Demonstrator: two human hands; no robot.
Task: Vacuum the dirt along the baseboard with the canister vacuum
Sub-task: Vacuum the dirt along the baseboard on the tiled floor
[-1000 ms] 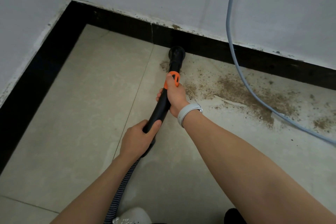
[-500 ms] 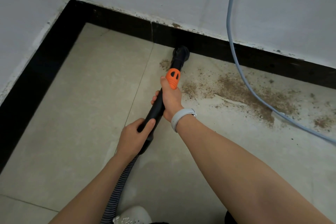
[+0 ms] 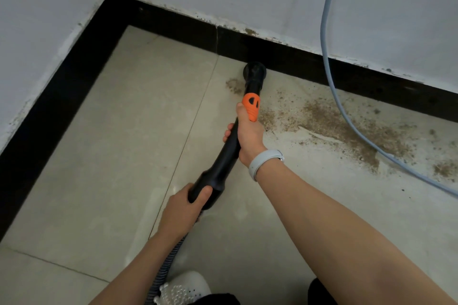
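Against the baseboard [image 3: 297, 62], the nozzle [image 3: 254, 72] sat flat on the floor [image 3: 124, 156], at the left end of the dirt [image 3: 334, 121]. Her right hand [image 3: 249, 135] grasped the wand [image 3: 229, 156] just below the orange collar [image 3: 250, 106]; her left hand [image 3: 182, 208] gripped its thick end where the hose [image 3: 168, 262] began. To my eye the sound way was a slow drag rightward, nozzle low and tight to the skirting, lifting over the grey cable [image 3: 347, 116] that crossed the thickest dirt.
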